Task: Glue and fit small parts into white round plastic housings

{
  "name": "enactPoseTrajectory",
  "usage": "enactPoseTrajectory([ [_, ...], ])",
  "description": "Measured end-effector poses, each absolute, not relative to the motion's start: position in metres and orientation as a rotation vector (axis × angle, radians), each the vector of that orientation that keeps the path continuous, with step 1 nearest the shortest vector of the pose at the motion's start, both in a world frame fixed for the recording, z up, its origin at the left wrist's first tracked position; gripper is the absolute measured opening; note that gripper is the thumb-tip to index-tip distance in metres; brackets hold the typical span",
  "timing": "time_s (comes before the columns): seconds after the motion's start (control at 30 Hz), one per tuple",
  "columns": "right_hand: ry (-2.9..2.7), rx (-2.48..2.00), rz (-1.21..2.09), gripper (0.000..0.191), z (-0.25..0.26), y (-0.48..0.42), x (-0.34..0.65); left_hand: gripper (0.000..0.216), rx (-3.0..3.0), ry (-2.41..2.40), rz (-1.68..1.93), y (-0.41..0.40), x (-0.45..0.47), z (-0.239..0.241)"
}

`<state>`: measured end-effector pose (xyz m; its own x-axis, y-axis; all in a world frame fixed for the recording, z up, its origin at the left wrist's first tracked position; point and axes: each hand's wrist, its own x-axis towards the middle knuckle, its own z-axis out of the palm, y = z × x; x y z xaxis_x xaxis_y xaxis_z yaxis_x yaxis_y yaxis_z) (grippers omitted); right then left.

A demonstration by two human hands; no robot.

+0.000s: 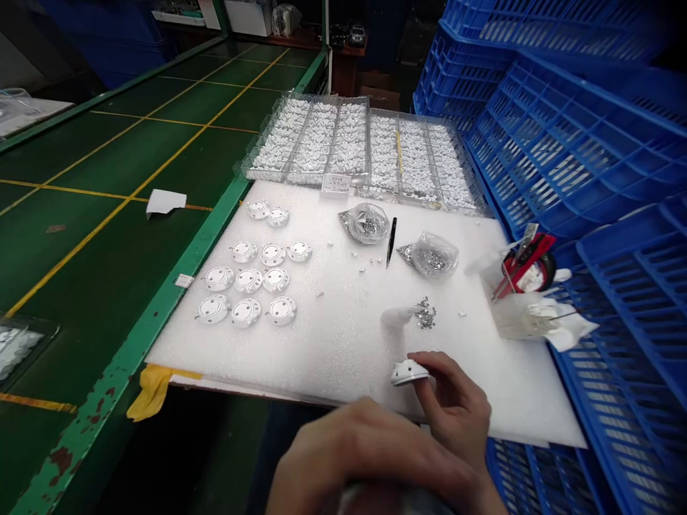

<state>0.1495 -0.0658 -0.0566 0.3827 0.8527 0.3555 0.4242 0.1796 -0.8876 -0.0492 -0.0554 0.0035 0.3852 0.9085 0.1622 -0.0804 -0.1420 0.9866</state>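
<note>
In my right hand [461, 408] a small round white plastic part [409, 372] with dark holes along its rim is pinched between thumb and forefinger, tilted, just above the white foam sheet [343, 336]. My left hand [365, 458] is close to the camera at the bottom, its fingers curled. A greyish shape shows beneath these fingers, too hidden to name. Beyond my right hand lies a loose pile of small metal screws [426, 313], with a whitish translucent piece [398, 319] beside it. Several white round parts [247, 280] stand in rows on the left.
Two plastic bags of screws [368, 223] and black tweezers [392, 242] lie mid-table. Clear trays of small white pieces [316, 139] line the back. A container [515, 318] with tools stands right, before blue crates [590, 121]. A green-framed surface [177, 150] adjoins the left.
</note>
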Motion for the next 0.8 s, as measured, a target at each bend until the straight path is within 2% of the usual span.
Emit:
enactPoseTrajectory([
  [0.3, -1.312, -1.516, 0.446, 0.009, -0.052, -0.067, 0.147, 0.026, 1.643, 1.009, 1.049, -0.043, -0.043, -0.044],
  [0.47, -1.484, -1.518, 0.393, 0.009, -0.053, -0.068, 0.145, 0.029, 1.772, 0.962, 1.081, -0.039, -0.037, -0.041],
  [0.57, -1.510, -1.491, 0.366, 0.010, -0.054, -0.068, 0.145, 0.021, 1.816, 0.972, 1.083, -0.034, -0.034, -0.039],
  [0.8, -1.491, -1.365, 0.543, 0.022, -0.055, -0.068, 0.149, 0.026, 1.813, 0.914, 1.061, -0.016, -0.036, -0.039],
])
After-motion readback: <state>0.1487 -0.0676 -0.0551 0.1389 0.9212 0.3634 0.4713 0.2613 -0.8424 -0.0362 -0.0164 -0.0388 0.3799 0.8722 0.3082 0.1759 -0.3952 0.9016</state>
